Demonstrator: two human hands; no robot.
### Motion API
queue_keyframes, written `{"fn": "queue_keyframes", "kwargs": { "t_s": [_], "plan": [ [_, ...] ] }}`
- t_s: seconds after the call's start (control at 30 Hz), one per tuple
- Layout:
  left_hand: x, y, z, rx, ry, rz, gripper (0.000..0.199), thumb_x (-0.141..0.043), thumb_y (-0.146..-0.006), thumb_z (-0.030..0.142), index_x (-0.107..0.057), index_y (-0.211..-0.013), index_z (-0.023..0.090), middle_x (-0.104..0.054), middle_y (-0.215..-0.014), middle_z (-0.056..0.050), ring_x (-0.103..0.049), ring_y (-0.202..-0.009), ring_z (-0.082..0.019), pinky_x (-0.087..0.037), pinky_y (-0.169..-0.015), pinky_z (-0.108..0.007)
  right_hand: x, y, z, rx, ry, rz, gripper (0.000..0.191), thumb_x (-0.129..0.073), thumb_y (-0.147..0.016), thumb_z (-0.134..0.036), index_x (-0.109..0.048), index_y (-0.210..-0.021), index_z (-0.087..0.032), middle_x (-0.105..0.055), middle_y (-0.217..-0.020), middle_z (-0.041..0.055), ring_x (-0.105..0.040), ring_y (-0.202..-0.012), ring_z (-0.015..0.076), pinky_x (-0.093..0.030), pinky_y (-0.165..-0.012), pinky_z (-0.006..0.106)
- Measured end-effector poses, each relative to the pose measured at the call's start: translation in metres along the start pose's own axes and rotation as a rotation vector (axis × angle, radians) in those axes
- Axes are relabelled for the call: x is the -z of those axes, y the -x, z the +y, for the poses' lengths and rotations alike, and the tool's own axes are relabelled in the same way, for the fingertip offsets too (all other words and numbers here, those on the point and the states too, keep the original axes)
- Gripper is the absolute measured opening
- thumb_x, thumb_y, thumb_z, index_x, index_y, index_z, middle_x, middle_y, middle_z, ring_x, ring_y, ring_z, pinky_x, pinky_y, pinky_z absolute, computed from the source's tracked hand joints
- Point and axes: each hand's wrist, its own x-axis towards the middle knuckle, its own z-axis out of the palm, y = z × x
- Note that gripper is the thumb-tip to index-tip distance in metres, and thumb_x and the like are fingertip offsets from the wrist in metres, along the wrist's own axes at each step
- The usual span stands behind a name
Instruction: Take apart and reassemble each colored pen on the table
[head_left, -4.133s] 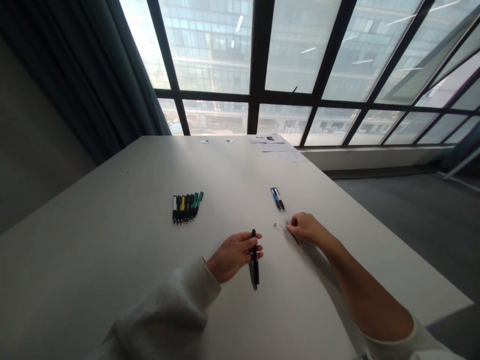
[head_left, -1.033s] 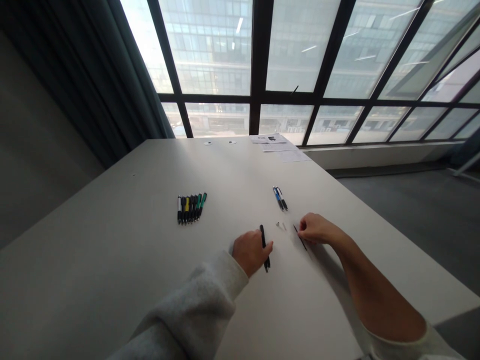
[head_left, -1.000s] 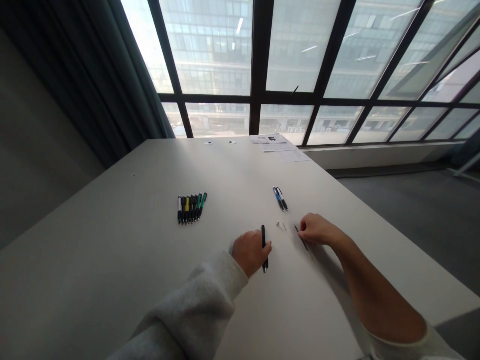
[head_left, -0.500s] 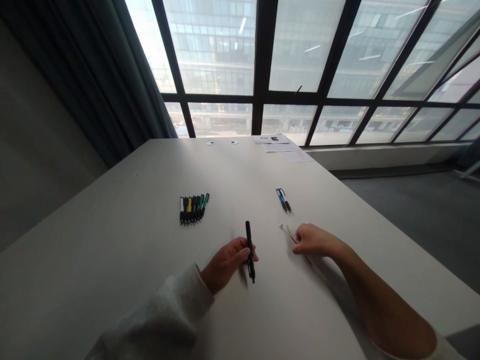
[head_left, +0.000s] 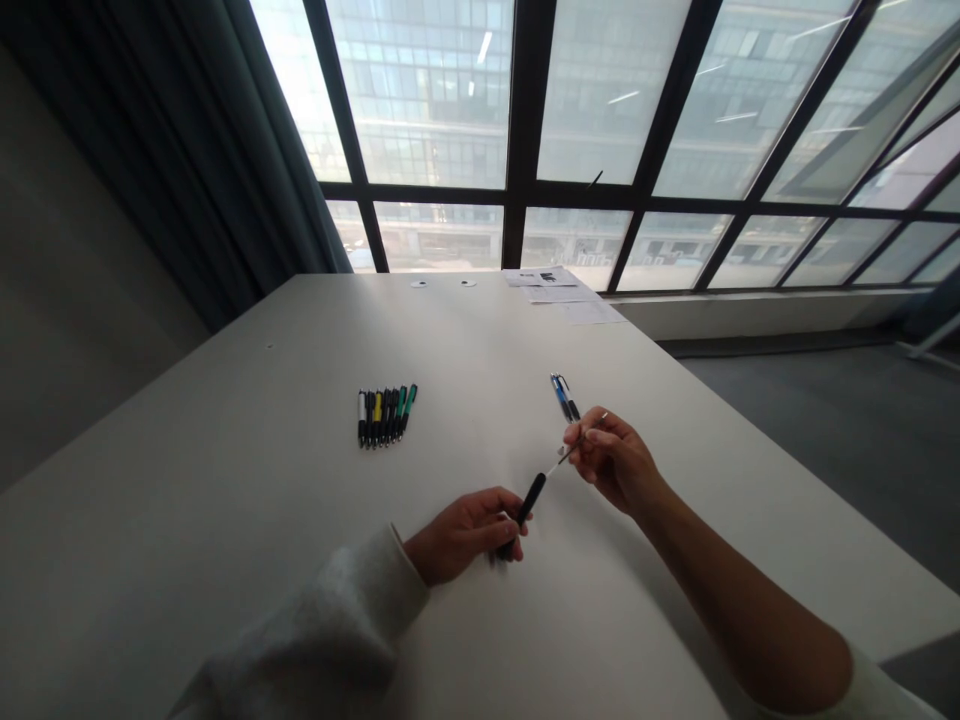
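Observation:
My left hand (head_left: 465, 537) is shut around the lower end of a black pen barrel (head_left: 532, 502), which tilts up and to the right. My right hand (head_left: 611, 460) pinches a thin pen refill (head_left: 574, 452) between its fingers. The refill's lower end meets the top of the barrel, and it seems to sit in the opening, though the picture is too small to be sure. A blue pen and a black pen (head_left: 564, 398) lie side by side just beyond my right hand, not touching it.
A tight row of several black, white, yellow and green pens (head_left: 386, 417) lies on the white table (head_left: 225, 420) to the left. Papers (head_left: 559, 285) and two small white discs (head_left: 442, 284) sit at the far edge, before tall windows. Grey floor lies right of the table.
My right hand has lifted the thin refill off the table and brought it to the barrel. My left hand has tilted the barrel from near upright toward the right.

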Motion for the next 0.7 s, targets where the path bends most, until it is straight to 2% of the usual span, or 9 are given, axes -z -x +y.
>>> {"fn": "queue_keyframes", "kwargs": {
  "t_s": [0.13,0.47,0.6,0.7],
  "plan": [
    [0.0010,-0.0003,0.0001,0.001,-0.025,-0.007,0.038,-0.077,-0.078,0.043,-0.066,-0.098,0.013,-0.066,-0.088,-0.006,-0.064,-0.073,-0.015,-0.049,-0.070,-0.028,-0.0019,0.0016,-0.0053,0.003,-0.047,0.061,0.021,-0.078,-0.074,-0.027,-0.059,-0.076,-0.019,-0.069,-0.074,-0.0005,-0.063,-0.053,0.0092,-0.043,-0.035,0.012],
    [0.0015,-0.0019,-0.0005,0.007,-0.054,0.012,0.038,-0.077,-0.078,0.044,-0.065,-0.098,0.014,-0.065,-0.084,-0.005,-0.064,-0.069,-0.014,-0.047,-0.065,-0.027,-0.0071,0.0048,-0.0063,0.013,0.009,0.012,0.021,-0.079,-0.076,-0.028,-0.061,-0.076,-0.018,-0.071,-0.079,0.0021,-0.064,-0.057,0.0095,-0.048,-0.042,0.015],
    [0.0022,-0.0019,-0.0016,0.005,-0.080,0.035,0.040,-0.076,-0.078,0.047,-0.065,-0.097,0.013,-0.065,-0.082,-0.004,-0.060,-0.063,-0.011,-0.042,-0.059,-0.024,-0.0095,0.0064,-0.0076,0.018,0.057,-0.013,0.018,-0.078,-0.078,-0.026,-0.061,-0.076,-0.017,-0.072,-0.080,0.0035,-0.063,-0.056,0.0096,-0.050,-0.044,0.017],
    [0.0019,-0.0018,-0.0015,0.007,-0.095,0.050,0.041,-0.074,-0.079,0.049,-0.064,-0.097,0.013,-0.065,-0.080,-0.004,-0.057,-0.059,-0.010,-0.037,-0.055,-0.023,-0.0082,0.0065,-0.0105,0.047,0.032,0.029,0.018,-0.078,-0.077,-0.026,-0.061,-0.077,-0.018,-0.071,-0.079,0.0018,-0.063,-0.056,0.0092,-0.049,-0.044,0.016]
  ]
}}
